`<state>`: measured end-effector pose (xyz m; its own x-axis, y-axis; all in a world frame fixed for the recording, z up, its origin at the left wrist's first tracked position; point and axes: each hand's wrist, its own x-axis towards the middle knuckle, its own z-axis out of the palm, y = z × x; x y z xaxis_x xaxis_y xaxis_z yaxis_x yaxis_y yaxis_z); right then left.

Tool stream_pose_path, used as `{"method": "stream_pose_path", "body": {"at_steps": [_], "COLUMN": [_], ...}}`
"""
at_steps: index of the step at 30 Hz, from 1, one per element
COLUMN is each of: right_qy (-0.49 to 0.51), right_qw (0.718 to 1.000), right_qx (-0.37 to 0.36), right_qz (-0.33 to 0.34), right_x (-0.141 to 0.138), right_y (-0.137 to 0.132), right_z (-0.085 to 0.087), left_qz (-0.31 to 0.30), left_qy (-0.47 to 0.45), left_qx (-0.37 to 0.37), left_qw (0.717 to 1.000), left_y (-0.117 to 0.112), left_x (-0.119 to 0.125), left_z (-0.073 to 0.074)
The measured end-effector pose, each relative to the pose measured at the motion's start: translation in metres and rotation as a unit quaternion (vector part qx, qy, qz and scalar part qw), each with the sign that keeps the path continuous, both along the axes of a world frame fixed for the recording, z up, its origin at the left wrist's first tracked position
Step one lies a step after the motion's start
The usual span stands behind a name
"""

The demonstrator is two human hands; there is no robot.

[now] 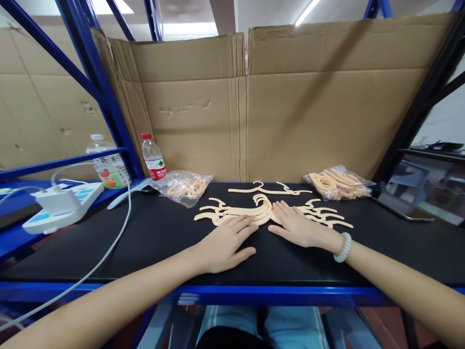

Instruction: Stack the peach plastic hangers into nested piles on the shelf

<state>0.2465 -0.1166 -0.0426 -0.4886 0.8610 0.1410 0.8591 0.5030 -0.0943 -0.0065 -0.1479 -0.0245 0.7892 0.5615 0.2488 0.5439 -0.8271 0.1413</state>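
Note:
Several cream-coloured clothes hangers (236, 211) lie overlapped in a fanned stack on the black tabletop, their hooks bunched at the middle. My left hand (227, 242) rests at the near left side of the stack, fingers stretched out and touching the hangers' edge. Over the right half lies my right hand (292, 224), flat with its fingers extended, covering part of the hangers. A light scrunchie-like band (343, 247) circles my right wrist. Just beyond the stack are separate cream hanger pieces (250, 190), one with a hook showing.
Clear plastic bags of cream hangers lie at the back left (187, 188) and back right (337, 183). A red-capped water bottle (153, 157), a power strip (65, 208) and a white cable (123, 228) are on the left. Cardboard (327, 106) walls the back; a dark-framed tablet-like object (403, 203) stands right.

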Motion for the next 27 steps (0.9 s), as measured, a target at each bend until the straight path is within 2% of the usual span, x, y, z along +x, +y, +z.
{"method": "stream_pose_path", "body": {"at_steps": [6,10,17,27], "right_qy": [0.005,-0.003,-0.002,-0.007], "right_qw": [1.000,1.000,1.000,0.998], "right_qx": [-0.012,-0.026,0.032,0.059], "right_qz": [0.000,-0.001,0.001,0.009], "right_x": [-0.001,-0.001,-0.002,-0.003], "right_y": [0.004,0.013,0.030,0.029], "right_z": [-0.002,0.000,-0.005,-0.004], "left_qz": [-0.003,-0.002,-0.003,0.020], "left_qy": [0.008,0.028,0.010,0.024], "left_qx": [-0.073,-0.079,-0.085,-0.086], "left_qw": [0.997,0.997,0.996,0.996], "left_y": [0.007,0.017,0.034,0.034], "left_x": [-0.004,-0.005,-0.007,-0.007], "left_z": [-0.001,-0.002,-0.005,-0.007]}}
